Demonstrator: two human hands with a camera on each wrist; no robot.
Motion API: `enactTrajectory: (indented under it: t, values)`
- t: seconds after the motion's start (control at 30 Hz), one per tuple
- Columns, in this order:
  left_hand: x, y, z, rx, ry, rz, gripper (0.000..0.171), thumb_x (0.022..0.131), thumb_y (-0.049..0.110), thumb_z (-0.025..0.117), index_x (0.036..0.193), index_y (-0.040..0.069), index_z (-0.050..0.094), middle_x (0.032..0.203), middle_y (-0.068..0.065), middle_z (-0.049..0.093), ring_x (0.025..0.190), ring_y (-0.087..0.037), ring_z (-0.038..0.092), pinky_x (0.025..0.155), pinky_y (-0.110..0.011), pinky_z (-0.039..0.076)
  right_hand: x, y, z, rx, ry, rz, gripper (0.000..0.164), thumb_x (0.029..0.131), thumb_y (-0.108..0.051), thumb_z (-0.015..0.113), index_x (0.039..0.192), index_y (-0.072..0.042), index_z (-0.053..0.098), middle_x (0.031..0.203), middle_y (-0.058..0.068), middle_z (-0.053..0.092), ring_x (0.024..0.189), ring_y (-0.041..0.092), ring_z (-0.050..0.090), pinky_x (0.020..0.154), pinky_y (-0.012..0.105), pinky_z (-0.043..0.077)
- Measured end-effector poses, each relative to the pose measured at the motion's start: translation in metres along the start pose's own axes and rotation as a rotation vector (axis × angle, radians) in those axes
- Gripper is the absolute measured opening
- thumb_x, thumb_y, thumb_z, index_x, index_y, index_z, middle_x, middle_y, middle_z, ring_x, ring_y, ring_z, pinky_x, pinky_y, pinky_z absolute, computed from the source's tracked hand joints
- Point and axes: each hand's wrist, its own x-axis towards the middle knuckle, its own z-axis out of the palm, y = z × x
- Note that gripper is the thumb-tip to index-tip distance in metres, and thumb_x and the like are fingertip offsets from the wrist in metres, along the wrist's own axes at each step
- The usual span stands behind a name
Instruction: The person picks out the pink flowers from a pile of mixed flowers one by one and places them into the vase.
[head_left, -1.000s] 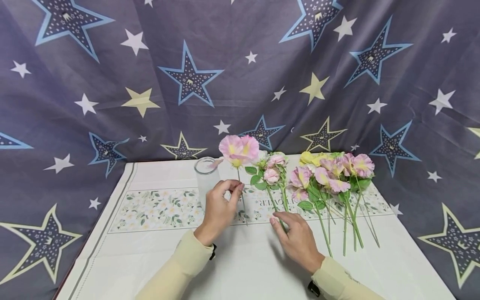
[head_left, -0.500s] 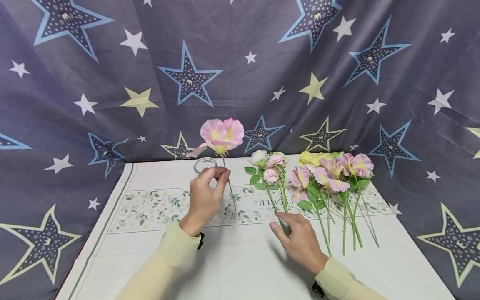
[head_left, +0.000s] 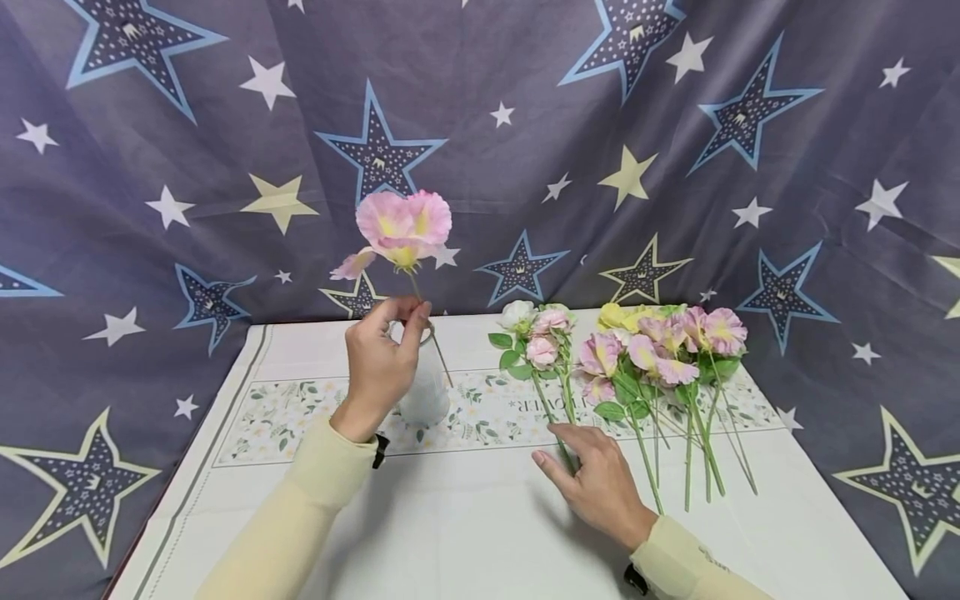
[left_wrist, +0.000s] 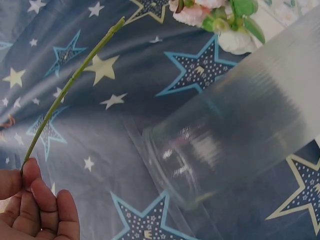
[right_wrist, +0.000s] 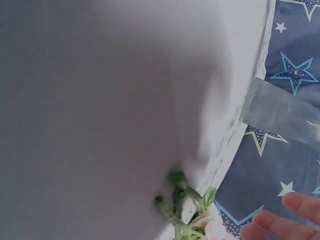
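Note:
My left hand (head_left: 378, 362) pinches the thin stem of a pink-and-yellow artificial flower (head_left: 405, 225), its bloom raised above the fingers. The lower stem (left_wrist: 74, 77) sticks out free beyond the fingertips in the left wrist view. Behind this hand stands a clear ribbed glass vase (head_left: 426, 396), partly hidden; the stem overlaps it in the head view. My right hand (head_left: 600, 479), fingers relaxed, lies at the stem ends of a small bunch of pink and white roses (head_left: 543, 352). In the right wrist view its fingers (right_wrist: 280, 225) are extended with nothing between them.
Right of the roses lie several pink-and-yellow flowers (head_left: 667, 350) with long green stems pointing forward, and yellow blooms (head_left: 630, 317) behind them. A floral-printed band crosses the white tablecloth (head_left: 480, 533). A star-patterned curtain (head_left: 480, 150) hangs behind the table.
My left hand has moved left and up with the pink flower, from beside the vase to in front of its mouth. The right hand has stayed almost still at the rose stems.

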Motion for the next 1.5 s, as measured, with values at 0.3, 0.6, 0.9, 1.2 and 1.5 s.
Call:
enactTrajectory:
  t: [0.3, 0.6, 0.9, 1.2, 1.5]
  values:
    - [0.017, -0.005, -0.012, 0.035, 0.018, -0.006, 0.013, 0.098, 0.009, 0.071, 0.092, -0.002, 0.073, 0.079, -0.011, 0.074, 0.07, -0.024, 0.071, 0.067, -0.022, 0.048, 0.005, -0.01, -0.006, 0.026, 0.019, -0.049, 0.046, 0.094, -0.044, 0.073, 0.131, -0.015, 0.07, 0.128, 0.01, 0.07, 0.12, 0.033, 0.063, 0.1, 0.058, 0.048]
    - [0.026, -0.017, -0.019, 0.068, 0.101, -0.004, 0.016, 0.098, 0.009, 0.07, 0.091, -0.005, 0.072, 0.079, -0.012, 0.074, 0.069, -0.027, 0.069, 0.067, -0.024, 0.047, 0.01, -0.019, -0.009, 0.044, 0.034, -0.076, 0.048, 0.092, -0.045, 0.075, 0.132, -0.017, 0.069, 0.129, 0.006, 0.07, 0.121, 0.03, 0.063, 0.101, 0.058, 0.048]
    - [0.03, -0.026, -0.022, 0.095, 0.134, -0.049, 0.018, 0.099, 0.013, 0.07, 0.092, -0.004, 0.073, 0.08, -0.013, 0.074, 0.073, -0.03, 0.07, 0.072, -0.027, 0.047, 0.015, -0.023, -0.012, 0.042, 0.058, -0.087, 0.049, 0.091, -0.045, 0.076, 0.13, -0.017, 0.07, 0.129, 0.004, 0.07, 0.119, 0.026, 0.064, 0.099, 0.054, 0.05]
    - [0.038, -0.027, -0.029, 0.094, 0.184, -0.089, 0.02, 0.1, 0.015, 0.068, 0.092, -0.003, 0.073, 0.078, -0.011, 0.074, 0.071, -0.024, 0.068, 0.071, -0.021, 0.043, 0.017, -0.024, -0.013, 0.034, 0.053, -0.097, 0.049, 0.091, -0.046, 0.076, 0.13, -0.016, 0.07, 0.129, 0.004, 0.07, 0.119, 0.026, 0.064, 0.1, 0.054, 0.049]
    - [0.027, -0.039, -0.024, 0.154, 0.116, -0.125, 0.019, 0.099, 0.013, 0.069, 0.092, -0.004, 0.074, 0.08, -0.014, 0.075, 0.072, -0.029, 0.07, 0.07, -0.026, 0.046, 0.016, -0.023, -0.012, 0.035, 0.055, -0.103, 0.049, 0.09, -0.045, 0.077, 0.129, -0.015, 0.07, 0.128, 0.006, 0.07, 0.118, 0.028, 0.064, 0.1, 0.055, 0.049]
